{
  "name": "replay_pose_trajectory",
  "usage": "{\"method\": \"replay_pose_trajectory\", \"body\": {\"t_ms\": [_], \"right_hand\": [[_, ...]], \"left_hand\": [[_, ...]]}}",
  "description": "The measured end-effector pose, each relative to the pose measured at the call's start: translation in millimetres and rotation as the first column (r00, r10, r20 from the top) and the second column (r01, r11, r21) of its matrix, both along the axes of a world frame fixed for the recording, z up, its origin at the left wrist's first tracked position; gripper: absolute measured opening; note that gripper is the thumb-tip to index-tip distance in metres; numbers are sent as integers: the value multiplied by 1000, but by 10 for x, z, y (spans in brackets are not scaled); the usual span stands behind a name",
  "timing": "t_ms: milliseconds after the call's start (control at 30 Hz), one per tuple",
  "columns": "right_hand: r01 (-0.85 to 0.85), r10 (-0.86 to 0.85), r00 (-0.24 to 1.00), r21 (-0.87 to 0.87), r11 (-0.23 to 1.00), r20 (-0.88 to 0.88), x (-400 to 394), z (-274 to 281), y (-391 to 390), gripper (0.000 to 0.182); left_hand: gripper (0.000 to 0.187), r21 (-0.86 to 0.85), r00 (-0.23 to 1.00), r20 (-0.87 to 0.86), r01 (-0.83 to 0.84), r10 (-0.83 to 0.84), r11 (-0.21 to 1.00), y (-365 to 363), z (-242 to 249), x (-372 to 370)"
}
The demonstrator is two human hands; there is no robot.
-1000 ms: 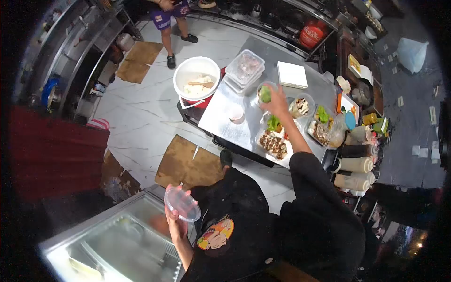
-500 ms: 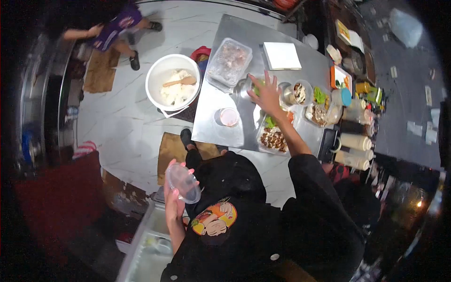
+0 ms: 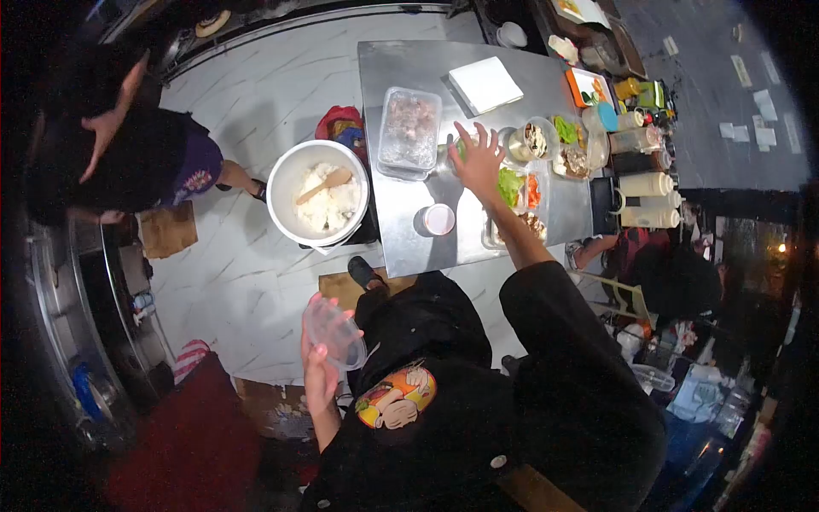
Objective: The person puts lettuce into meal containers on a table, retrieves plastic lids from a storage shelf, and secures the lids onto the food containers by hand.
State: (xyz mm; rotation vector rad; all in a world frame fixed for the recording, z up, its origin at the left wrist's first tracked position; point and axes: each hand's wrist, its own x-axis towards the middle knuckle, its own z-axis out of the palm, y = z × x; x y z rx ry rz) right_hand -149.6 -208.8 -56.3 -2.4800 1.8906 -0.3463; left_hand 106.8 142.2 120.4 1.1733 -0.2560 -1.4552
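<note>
A clear, round plastic lid [image 3: 339, 336] is held in my left hand [image 3: 321, 375], fingers around its edge, in front of my black apron. Over the steel table, my right hand [image 3: 479, 171] spreads its fingers above a small clear tub with something green [image 3: 461, 148] in it, partly hidden by the hand. Beside that forearm are lettuce [image 3: 510, 184] and chopped red vegetable [image 3: 533, 191] in a clear tray, with browned chopped food [image 3: 534, 225] at its near end. A small cup with a pale pink top [image 3: 438, 219] stands to the left.
A white bucket [image 3: 278, 198] of rice with a wooden paddle [image 3: 325, 185] stands left of the table [image 3: 388, 68]. A lidded clear box [image 3: 409, 128], white box [image 3: 485, 84] and sauce bottles [image 3: 646, 184] surround the work area. Another person [image 3: 171, 158] is at left.
My view has shifted, and the other person at left has come further into view. My right hand stays spread over the same tub; the lid remains in my left.
</note>
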Motion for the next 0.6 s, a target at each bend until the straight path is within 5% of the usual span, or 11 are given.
{"method": "replay_pose_trajectory", "body": {"t_ms": [600], "right_hand": [[98,-98,995,33,995,11,1,4,-31,71]], "left_hand": [[100,-23,993,-5,121,-122,992,74,-104,270]]}}
